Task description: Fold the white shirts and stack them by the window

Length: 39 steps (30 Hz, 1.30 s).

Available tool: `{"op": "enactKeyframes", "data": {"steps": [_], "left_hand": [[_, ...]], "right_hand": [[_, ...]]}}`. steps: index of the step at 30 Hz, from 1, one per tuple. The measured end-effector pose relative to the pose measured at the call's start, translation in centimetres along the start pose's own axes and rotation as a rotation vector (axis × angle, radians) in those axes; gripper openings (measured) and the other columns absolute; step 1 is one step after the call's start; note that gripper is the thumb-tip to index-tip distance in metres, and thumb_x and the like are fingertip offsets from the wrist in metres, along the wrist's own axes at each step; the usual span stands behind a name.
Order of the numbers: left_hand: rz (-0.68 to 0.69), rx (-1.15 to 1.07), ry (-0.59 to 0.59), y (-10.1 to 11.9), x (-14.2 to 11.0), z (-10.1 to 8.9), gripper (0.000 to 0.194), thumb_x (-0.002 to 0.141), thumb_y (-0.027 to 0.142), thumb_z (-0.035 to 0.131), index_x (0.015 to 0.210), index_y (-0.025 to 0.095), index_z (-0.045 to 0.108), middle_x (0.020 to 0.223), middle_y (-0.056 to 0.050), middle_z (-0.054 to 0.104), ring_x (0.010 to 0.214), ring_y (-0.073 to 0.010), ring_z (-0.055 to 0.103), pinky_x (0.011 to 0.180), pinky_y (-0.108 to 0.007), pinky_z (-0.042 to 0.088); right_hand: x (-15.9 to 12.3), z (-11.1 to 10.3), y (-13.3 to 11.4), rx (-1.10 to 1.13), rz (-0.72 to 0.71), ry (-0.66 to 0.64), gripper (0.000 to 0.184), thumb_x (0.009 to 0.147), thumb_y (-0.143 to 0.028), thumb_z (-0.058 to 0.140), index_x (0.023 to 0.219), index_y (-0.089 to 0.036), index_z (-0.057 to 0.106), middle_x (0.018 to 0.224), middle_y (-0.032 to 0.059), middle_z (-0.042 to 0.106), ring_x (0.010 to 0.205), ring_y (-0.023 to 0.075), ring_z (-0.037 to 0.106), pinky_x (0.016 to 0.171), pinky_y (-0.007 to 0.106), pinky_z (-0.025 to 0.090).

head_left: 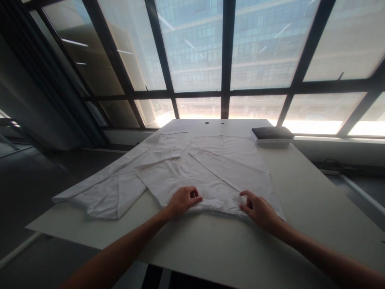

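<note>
A white garment (222, 168) lies spread and wrinkled over a white table (288, 180). Its near edge is bunched between my two hands. My left hand (185, 198) rests at that edge, fingers curled and the thumb tip close against them, seemingly pinching the fabric. To the right, my right hand (258, 208) is by the near right part of the same edge. Its index finger and thumb are apart, with nothing visible between them. A loose folded part of white cloth (105, 192) stretches out at the left; whether it belongs to the same piece I cannot tell.
A dark-covered stack, perhaps books (272, 136), sits at the table's far right. A flat white sheet (176, 127) lies near the far left edge. Beyond the table rise large framed windows (192, 48); a dark curtain (51, 72) hangs at left.
</note>
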State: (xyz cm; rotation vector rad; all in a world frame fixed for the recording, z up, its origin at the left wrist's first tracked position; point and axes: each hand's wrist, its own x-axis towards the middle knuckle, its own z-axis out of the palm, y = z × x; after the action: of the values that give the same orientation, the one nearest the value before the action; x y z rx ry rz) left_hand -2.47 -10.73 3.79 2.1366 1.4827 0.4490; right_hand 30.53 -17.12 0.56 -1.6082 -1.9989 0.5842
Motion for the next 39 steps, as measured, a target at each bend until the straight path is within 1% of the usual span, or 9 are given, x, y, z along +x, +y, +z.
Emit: {"op": "enactKeyframes", "data": {"steps": [3,7,10,13,15,19,23,30,39], "left_hand": [[-0.005,0.085,-0.040,0.6,0.4,-0.9,0.029,0.082,0.048,0.070,0.084,0.019,0.071,0.077,-0.003,0.071,0.072,-0.0203,0.065,0.065,-0.027,0.045],[0.157,0.242,0.120,2.6,0.8,-0.7,0.031,0.093,0.036,0.059,0.117,0.018,0.067,0.113,-0.010,0.071,0.107,-0.0270,0.064,0.095,-0.038,0.047],[0.355,0.260,0.084,4.5,0.8,1.6,0.040,0.101,0.030,0.046,0.138,0.018,0.056,0.140,-0.013,0.059,0.131,-0.0279,0.052,0.112,-0.044,0.038],[0.520,0.230,-0.036,5.3,1.1,4.4,0.045,0.102,0.029,0.045,0.146,0.021,0.050,0.152,-0.010,0.050,0.143,-0.0282,0.041,0.121,-0.048,0.027],[0.610,0.227,-0.078,4.8,1.5,5.7,0.050,0.100,0.030,0.051,0.149,0.020,0.048,0.155,-0.011,0.045,0.147,-0.0308,0.033,0.124,-0.049,0.018],[0.644,0.289,-0.157,3.0,2.3,6.6,0.062,0.099,0.036,0.055,0.155,0.015,0.038,0.161,-0.016,0.033,0.151,-0.0338,0.025,0.125,-0.050,0.012],[0.610,0.336,-0.178,2.1,2.2,5.7,0.056,0.107,0.037,0.037,0.160,0.020,0.028,0.164,-0.012,0.027,0.154,-0.0268,0.018,0.124,-0.051,0.012],[0.454,0.375,-0.186,-0.8,1.4,3.2,0.061,0.109,0.049,0.022,0.163,0.021,0.016,0.167,-0.009,0.017,0.155,-0.0242,0.012,0.125,-0.046,0.006],[0.385,0.410,-0.174,-3.6,0.2,1.3,0.059,0.109,0.046,0.019,0.163,0.020,0.017,0.167,-0.008,0.017,0.155,-0.0241,0.012,0.125,-0.046,0.006]], "right_hand": [[0.6,-0.9,-0.1,0.015,0.004,0.032,0.036,0.089,-0.035,0.051,0.118,-0.019,0.065,0.069,0.0003,0.066,0.063,0.0192,0.060,0.063,0.030,0.044],[2.1,-2.1,-2.3,0.057,-0.069,0.200,0.036,0.093,-0.029,0.042,0.113,-0.017,0.070,0.080,0.0062,0.070,0.074,0.0214,0.064,0.073,0.034,0.049],[2.9,-1.4,-5.5,0.090,-0.260,0.254,0.043,0.093,-0.018,0.038,0.126,-0.019,0.067,0.105,0.0108,0.071,0.100,0.0244,0.064,0.091,0.039,0.051],[3.2,0.8,-8.2,0.027,-0.413,0.161,0.058,0.092,-0.011,0.036,0.148,-0.018,0.049,0.131,0.0131,0.063,0.123,0.0253,0.055,0.106,0.043,0.046],[3.3,2.7,-8.6,-0.060,-0.449,0.072,0.061,0.095,-0.012,0.035,0.156,-0.015,0.037,0.148,0.0152,0.052,0.137,0.0265,0.045,0.115,0.046,0.039],[3.1,5.1,-6.7,-0.207,-0.416,-0.064,0.064,0.103,-0.032,0.040,0.161,-0.012,0.023,0.163,0.0159,0.030,0.151,0.0286,0.025,0.121,0.050,0.028],[2.4,5.5,-4.4,-0.296,-0.420,-0.086,0.074,0.103,-0.047,0.044,0.162,-0.012,0.017,0.165,0.0167,0.019,0.153,0.0291,0.016,0.122,0.051,0.024],[0.3,4.5,-1.9,-0.365,-0.441,-0.089,0.074,0.104,-0.055,0.037,0.162,-0.013,0.017,0.165,0.0157,0.021,0.153,0.0282,0.017,0.123,0.051,0.022],[-2.4,2.6,0.1,-0.376,-0.387,-0.106,0.074,0.104,-0.048,0.042,0.163,-0.019,0.009,0.166,0.0120,0.017,0.153,0.0284,0.015,0.123,0.050,0.024]]}}
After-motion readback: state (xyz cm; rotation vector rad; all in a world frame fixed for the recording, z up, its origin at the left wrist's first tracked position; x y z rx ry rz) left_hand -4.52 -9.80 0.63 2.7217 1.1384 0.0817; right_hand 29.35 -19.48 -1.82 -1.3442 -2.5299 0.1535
